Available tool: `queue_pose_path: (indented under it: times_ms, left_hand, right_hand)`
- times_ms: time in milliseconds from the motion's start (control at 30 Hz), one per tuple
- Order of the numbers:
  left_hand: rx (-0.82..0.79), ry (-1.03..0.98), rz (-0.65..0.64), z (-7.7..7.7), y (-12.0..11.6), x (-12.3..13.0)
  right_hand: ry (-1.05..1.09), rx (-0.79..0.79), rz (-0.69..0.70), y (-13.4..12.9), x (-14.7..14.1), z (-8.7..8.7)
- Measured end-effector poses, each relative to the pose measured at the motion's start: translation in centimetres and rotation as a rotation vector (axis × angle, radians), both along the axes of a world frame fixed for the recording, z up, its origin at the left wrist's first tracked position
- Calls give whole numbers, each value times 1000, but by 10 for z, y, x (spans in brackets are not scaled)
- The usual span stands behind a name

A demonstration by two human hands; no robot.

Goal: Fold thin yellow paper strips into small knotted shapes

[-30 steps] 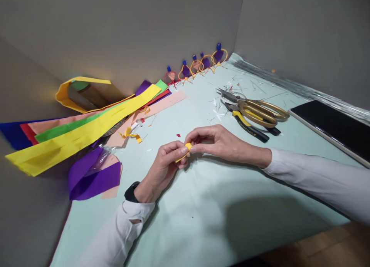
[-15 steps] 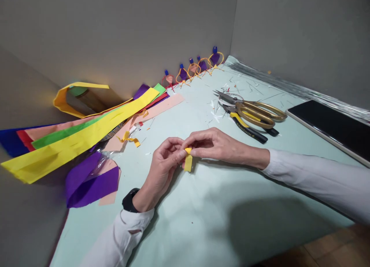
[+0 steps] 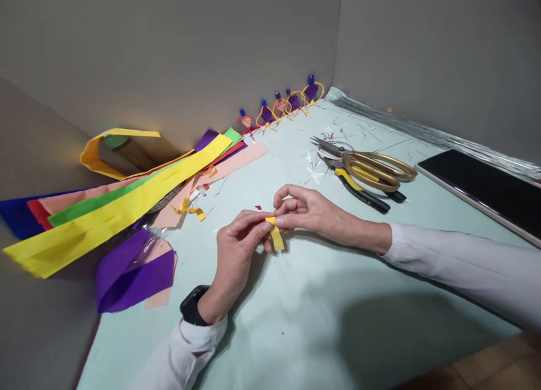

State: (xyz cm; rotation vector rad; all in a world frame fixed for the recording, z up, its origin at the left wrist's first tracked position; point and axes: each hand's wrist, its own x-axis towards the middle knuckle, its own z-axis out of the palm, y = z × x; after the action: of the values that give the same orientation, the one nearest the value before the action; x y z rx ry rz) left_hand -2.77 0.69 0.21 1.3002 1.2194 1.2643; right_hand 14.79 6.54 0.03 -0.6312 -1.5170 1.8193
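A small strip of yellow crepe paper (image 3: pixel 276 239) is pinched between my two hands above the middle of the table. My left hand (image 3: pixel 239 246), with a black watch at the wrist, grips its upper end between thumb and fingers. From the other side, my right hand (image 3: pixel 310 212) presses thumb and fingertips on the same folded top part. The strip's lower end hangs free, slightly tilted. Whether anything else sits inside the fold is hidden by my fingers. A tiny red scrap (image 3: pixel 258 207) lies just beyond my fingertips.
Long coloured paper strips (image 3: pixel 127 204) and a purple piece (image 3: pixel 139 283) lie at left. Gold-handled scissors (image 3: pixel 372 167) rest over black-yellow pliers (image 3: pixel 363 195), with wire bits around. A tablet-like device (image 3: pixel 482 190) is at right. Several small paper figures (image 3: pixel 266 114) lean on the back wall.
My right index finger has lifted and curled a little. The yellow strip's hanging end has swung slightly right, and the red scrap now shows behind my hands. The view has shifted slightly.
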Motion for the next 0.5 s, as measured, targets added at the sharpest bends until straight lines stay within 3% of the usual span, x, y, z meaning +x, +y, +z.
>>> queue_pose_path:
  times_ms: [267, 400, 500]
  left_hand:
    - [224, 228, 160, 4, -7, 11]
    - [280, 294, 166, 4, -9, 12]
    - [233, 252, 132, 4, -7, 10]
  right_hand:
    - [1, -71, 8, -2, -2, 0]
    - [15, -106, -1, -3, -2, 1]
    - [5, -76, 3, -1, 0, 3]
